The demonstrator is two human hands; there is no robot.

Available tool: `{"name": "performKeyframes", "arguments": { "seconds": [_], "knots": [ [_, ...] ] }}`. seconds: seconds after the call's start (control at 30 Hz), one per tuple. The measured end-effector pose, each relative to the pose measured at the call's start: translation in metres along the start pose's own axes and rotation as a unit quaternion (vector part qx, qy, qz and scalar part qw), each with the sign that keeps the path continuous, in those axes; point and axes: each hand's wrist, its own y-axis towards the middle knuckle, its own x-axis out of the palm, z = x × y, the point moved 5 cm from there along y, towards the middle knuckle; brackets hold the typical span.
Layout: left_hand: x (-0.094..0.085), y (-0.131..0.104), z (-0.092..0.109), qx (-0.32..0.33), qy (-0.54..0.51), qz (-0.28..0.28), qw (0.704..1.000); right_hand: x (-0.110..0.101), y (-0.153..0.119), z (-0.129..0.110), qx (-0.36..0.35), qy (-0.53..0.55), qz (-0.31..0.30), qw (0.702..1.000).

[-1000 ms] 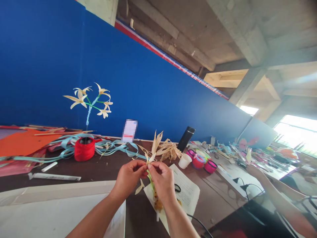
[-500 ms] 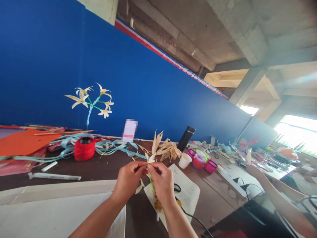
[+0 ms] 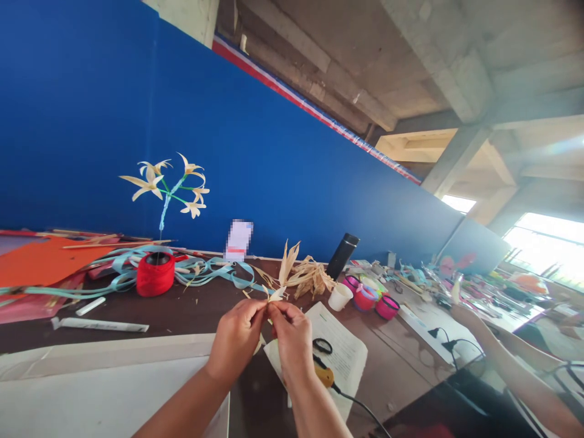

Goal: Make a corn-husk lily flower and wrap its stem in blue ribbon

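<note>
Fingers (image 3: 259, 306) of the left hand (image 3: 235, 337) are pinched together on the base of a pale petalled piece (image 3: 275, 295); those of the right hand (image 3: 294, 340) are closed on the same base, the two sets of fingertips meeting. The piece is held above a dark brown surface (image 3: 250, 398), its narrow petals projecting beyond the fingertips. Its lower part is hidden by the hands.

Beneath and beside the right forearm lies a printed paper sheet (image 3: 349, 350), bearing a dark loop (image 3: 331, 349) and a yellow-handled tool (image 3: 325, 375) with a black cord (image 3: 362, 406). Beyond the hands are dried husks (image 3: 314, 278), near a white cup (image 3: 340, 297); a black cylinder (image 3: 342, 258) leans behind them. Small pink containers (image 3: 387, 306) stand to the right of the cup.

At left, a red spool (image 3: 156, 280) rests among light blue ribbons (image 3: 123, 281). Above it rises a spray of pale flowers (image 3: 168, 193) with green stalks and a blue-wrapped stem, seen against a blue panel (image 3: 274, 164). Nearer the wearer lie a white tube (image 3: 107, 325) and a large white board (image 3: 104, 395). At far right, another person's hand (image 3: 468, 317) holds a small pale object (image 3: 456, 291).
</note>
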Motion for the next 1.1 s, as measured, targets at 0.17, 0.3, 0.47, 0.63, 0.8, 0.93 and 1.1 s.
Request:
{"name": "performKeyframes", "arguments": {
  "seconds": [0.17, 0.3, 0.47, 0.63, 0.8, 0.93, 1.1],
  "knots": [
    [0.001, -0.002, -0.003, 0.009, 0.031, -0.002, 0.999, 0.007, -0.003, 0.005, -0.005, 0.041, -0.011, 0.999],
    [-0.001, -0.002, -0.004, 0.003, 0.026, 0.005, 1.000, 0.009, -0.004, 0.004, -0.010, 0.030, -0.012, 0.999],
    [-0.003, 0.004, -0.008, -0.086, -0.051, 0.013, 0.995, 0.006, -0.003, -0.001, -0.007, 0.004, -0.040, 0.999],
    [0.007, 0.006, -0.018, -0.233, -0.250, -0.004, 0.940, -0.004, 0.004, -0.008, -0.034, -0.028, -0.035, 0.998],
    [0.010, 0.007, -0.023, -0.281, -0.325, 0.006, 0.903, -0.007, 0.006, -0.007, -0.026, -0.007, -0.042, 0.999],
    [0.011, 0.007, -0.023, -0.277, -0.324, -0.007, 0.905, -0.005, 0.006, -0.007, -0.036, -0.006, -0.053, 0.998],
    [0.011, 0.006, -0.019, -0.264, -0.296, -0.010, 0.918, -0.004, 0.006, -0.010, -0.052, -0.025, -0.039, 0.998]
  ]
}}
